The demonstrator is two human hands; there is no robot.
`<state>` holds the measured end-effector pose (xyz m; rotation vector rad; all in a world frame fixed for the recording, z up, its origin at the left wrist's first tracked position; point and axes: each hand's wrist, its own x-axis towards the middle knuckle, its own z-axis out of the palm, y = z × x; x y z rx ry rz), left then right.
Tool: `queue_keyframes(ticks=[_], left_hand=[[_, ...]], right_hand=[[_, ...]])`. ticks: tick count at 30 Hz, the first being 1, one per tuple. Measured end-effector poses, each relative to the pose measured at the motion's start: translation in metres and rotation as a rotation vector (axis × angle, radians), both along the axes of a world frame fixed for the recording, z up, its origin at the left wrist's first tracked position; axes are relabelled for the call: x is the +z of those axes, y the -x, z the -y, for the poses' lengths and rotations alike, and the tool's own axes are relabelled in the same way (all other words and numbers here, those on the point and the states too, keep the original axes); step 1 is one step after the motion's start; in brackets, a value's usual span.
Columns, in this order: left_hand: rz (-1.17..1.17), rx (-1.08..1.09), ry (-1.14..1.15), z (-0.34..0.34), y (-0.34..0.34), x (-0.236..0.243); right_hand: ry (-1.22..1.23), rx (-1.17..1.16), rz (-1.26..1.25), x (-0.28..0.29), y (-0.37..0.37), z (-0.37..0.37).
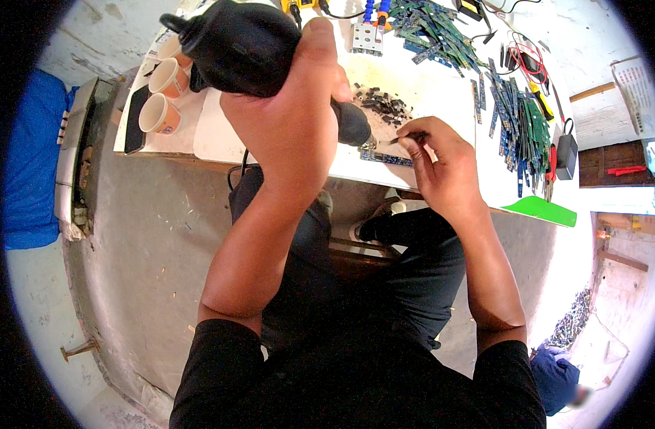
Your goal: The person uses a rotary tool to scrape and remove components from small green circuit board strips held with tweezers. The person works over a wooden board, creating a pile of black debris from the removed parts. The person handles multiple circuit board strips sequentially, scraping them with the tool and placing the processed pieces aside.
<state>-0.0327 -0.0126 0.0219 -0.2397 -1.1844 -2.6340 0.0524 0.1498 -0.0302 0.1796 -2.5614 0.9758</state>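
Note:
My left hand (295,114) grips a large black hot-air gun (248,50), its nozzle (356,129) pointing down at a small blue circuit board (388,159) lying on the white table (427,93). My right hand (442,161) pinches thin tweezers (406,137), whose tips reach the board just beside the nozzle. A small heap of dark removed chips (384,104) lies right behind the board.
Several paper cups (163,89) and a dark phone (136,118) sit at the table's left end. Piles of green circuit boards (524,121) lie at right, with a black adapter (567,154), red wires (528,61) and a green plastic piece (542,211). Another person in blue (556,375) is at lower right.

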Motion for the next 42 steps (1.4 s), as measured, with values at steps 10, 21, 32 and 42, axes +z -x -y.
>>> queue_keyframes(ticks=[10, 21, 32, 42], left_hand=[[-0.033, 0.045, 0.035, 0.001, 0.002, -0.001], [0.063, -0.032, 0.001, 0.003, -0.009, 0.010], [-0.012, -0.035, 0.034, 0.004, -0.003, 0.000], [-0.030, -0.007, 0.146, 0.003, -0.006, 0.007]], right_hand=[[0.087, -0.167, 0.016, -0.001, -0.007, 0.004], [0.065, 0.047, 0.068, -0.001, -0.014, 0.008], [0.034, 0.066, 0.053, -0.005, -0.012, 0.007], [0.027, 0.102, 0.026, -0.008, -0.011, 0.006]])
